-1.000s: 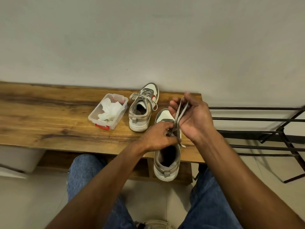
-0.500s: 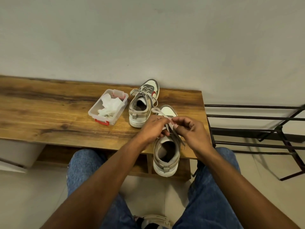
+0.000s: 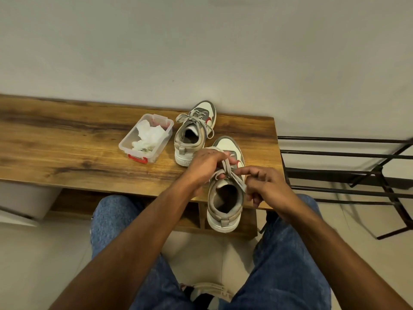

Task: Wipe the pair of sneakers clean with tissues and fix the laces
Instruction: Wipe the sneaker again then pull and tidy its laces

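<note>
Two grey-and-white sneakers with red marks stand on the wooden bench (image 3: 67, 153). The far sneaker (image 3: 194, 133) has its laces tied. The near sneaker (image 3: 225, 193) sits at the bench's front edge, heel overhanging toward me. My left hand (image 3: 207, 164) grips a loop of its grey lace (image 3: 230, 173) over the tongue. My right hand (image 3: 266, 184) pinches the other lace end beside the shoe's right side, index finger pointing toward the loop. A clear plastic box with a red latch (image 3: 146, 139) holds crumpled white tissues (image 3: 148, 137), left of the far sneaker.
A black metal rack (image 3: 346, 171) stands right of the bench against the pale wall. My knees in blue jeans are below the bench edge. A shoe on my foot (image 3: 210, 291) shows on the floor between them.
My right hand has come down from holding the lace high to pinching it low beside the shoe. My left hand now holds a loop, and the laces cross over the tongue.
</note>
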